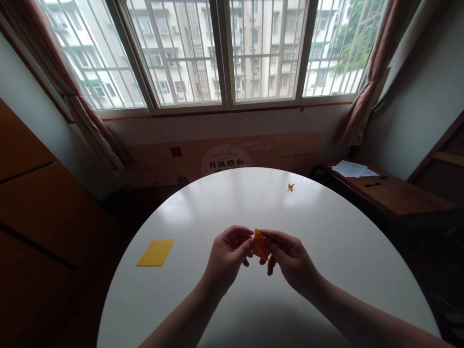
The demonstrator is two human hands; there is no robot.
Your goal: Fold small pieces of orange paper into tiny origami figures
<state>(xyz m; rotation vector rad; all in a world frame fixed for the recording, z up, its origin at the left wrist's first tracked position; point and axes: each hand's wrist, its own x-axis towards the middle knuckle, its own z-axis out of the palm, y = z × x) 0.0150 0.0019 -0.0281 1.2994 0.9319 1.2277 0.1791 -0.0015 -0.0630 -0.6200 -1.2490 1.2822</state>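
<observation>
Between my two hands, above the middle of the white round table (231,199), is a small piece of folded orange paper (260,246). My left hand (231,247) pinches its left side with thumb and fingers. My right hand (288,254) grips the right side, thumb and forefinger closed on it, the other fingers curled below. The fingertips partly cover the paper, so its full shape is hidden. Farther back on the table stands a small orange folded paper figure (291,187), apart from both hands. To the left lies a flat stack of square yellow paper (155,252).
A brown wooden side table (410,195) at the right carries white paper sheets (354,169) and a dark pen (372,185). A printed cardboard panel (293,151) is behind the round table, below the barred window (228,52). An orange-brown cabinet (28,212) stands at the left.
</observation>
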